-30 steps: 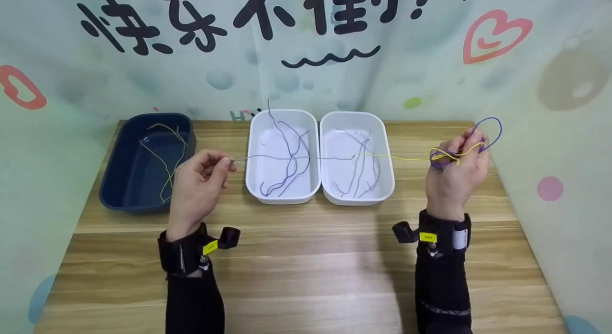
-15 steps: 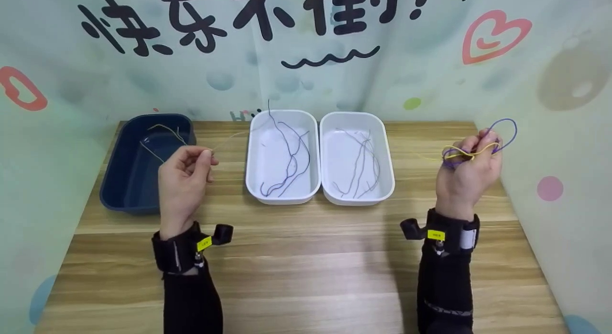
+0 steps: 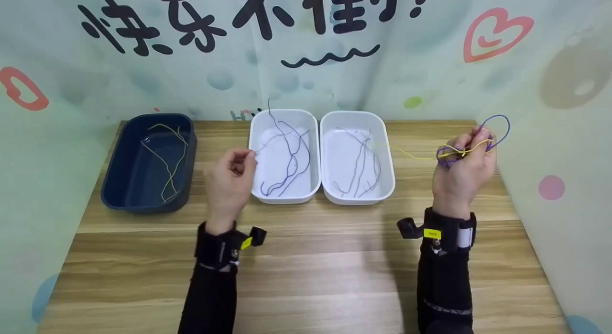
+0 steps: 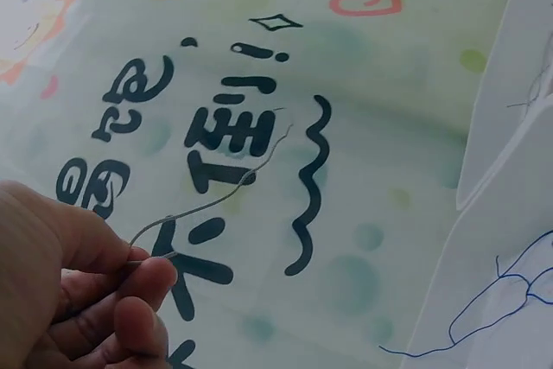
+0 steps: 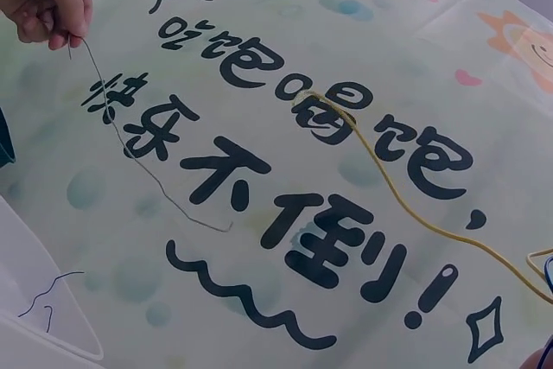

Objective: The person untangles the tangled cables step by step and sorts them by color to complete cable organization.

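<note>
My left hand (image 3: 229, 183) is at the left rim of the left white bin (image 3: 287, 200), thumb and fingertips pinching a thin grey wire (image 4: 212, 201). In the left wrist view the wire bends up and away from the fingertips, its far end free. Out to the right, my right hand (image 3: 460, 183) holds a bunch of yellow and blue-purple wires. One blue loop (image 3: 503, 116) sticks out above the fingers, and a yellow wire (image 5: 399, 194) trails leftward. The right wrist view shows the grey and yellow wires apart. Most of the right hand is outside that view.
Blue wires (image 3: 292, 154) lie in the left white bin, one poking over its back rim. Touching it, the right white bin (image 3: 358, 200) holds several grey wires (image 3: 365, 157). A navy bin (image 3: 111, 183) with yellow wires (image 3: 168, 169) stands at left. A printed cloth hangs behind.
The grey wire was stretched taut against the yellow one, then they came apart. My left hand swung left, then right to the left white bin. My right hand shifted slightly right, then partly back.
</note>
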